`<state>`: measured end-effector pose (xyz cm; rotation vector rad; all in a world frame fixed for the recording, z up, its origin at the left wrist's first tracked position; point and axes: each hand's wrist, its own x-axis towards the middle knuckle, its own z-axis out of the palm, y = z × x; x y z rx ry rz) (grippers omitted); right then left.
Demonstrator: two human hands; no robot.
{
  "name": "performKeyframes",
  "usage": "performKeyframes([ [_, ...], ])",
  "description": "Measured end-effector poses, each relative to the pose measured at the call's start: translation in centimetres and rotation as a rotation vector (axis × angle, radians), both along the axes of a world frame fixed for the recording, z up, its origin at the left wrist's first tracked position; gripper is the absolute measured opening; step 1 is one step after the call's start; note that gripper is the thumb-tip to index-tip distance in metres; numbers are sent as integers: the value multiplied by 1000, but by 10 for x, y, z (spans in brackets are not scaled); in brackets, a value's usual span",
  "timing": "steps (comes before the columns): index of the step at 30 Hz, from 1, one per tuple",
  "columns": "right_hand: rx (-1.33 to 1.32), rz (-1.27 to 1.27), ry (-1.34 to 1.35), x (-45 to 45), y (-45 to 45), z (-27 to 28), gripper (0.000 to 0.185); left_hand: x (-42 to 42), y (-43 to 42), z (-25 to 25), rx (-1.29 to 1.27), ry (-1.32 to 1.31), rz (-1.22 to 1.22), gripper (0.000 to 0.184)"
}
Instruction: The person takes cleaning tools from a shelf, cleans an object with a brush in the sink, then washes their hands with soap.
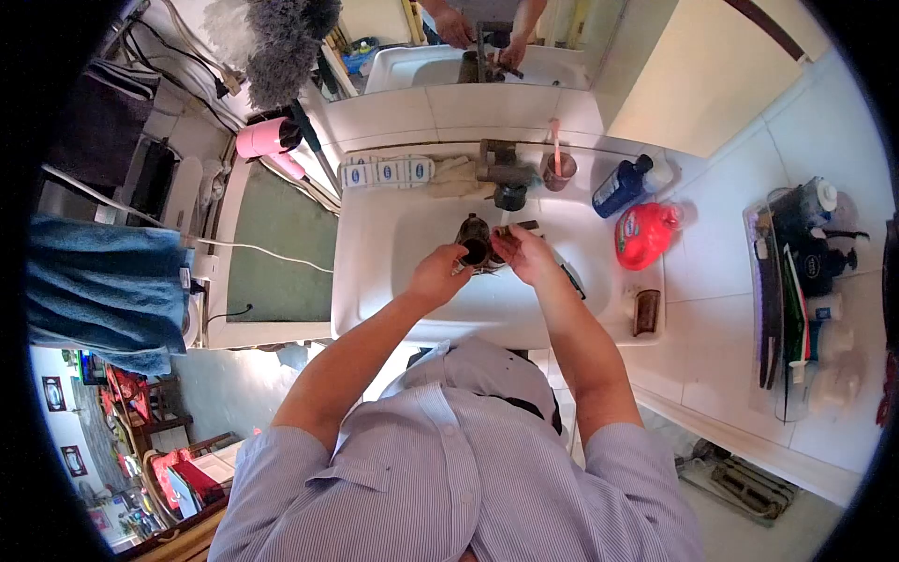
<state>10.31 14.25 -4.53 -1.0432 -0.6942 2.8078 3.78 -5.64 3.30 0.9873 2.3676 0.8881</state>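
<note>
In the basin of the white sink [370, 281], my left hand [440, 274] is closed on the side of a dark brown, hollow, cup-like part [475, 249], its round opening facing up. My right hand [526, 255] is just to the right of it, fingers pinched around a small brownish piece [504, 231] too small to name. A dark stick-like object [572, 279] lies in the basin beyond my right wrist, partly hidden. Behind both hands stands a dark blocky faucet [506, 161], with a black round part [510, 197] below it.
Along the sink's back ledge are a white-and-blue packet [386, 171] and a brown cup [559, 173] with a pink toothbrush. A blue bottle [620, 187] and a red jug [644, 236] stand at the right, above a brown soap bar [646, 312]. A blue towel [108, 290] hangs left.
</note>
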Motion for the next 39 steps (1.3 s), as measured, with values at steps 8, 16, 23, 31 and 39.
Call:
performKeyframes([
  [8,10,6,-54,-7,3,-1,21,-1,6,-3,-2,14,-35,38],
  [16,64,146,17,-3,-4,13,17,-10,30,-8,67,-144,74,37],
  [23,315,115,104,9,-20,22,25,-10,55,-21,56,-165,64,35],
  [31,1190,100,46,7,-16,40,37,-15,59,-31,-70,109,-5,21],
  [39,625,2,-42,5,7,15,25,-7,64,3,85,-88,123,28],
])
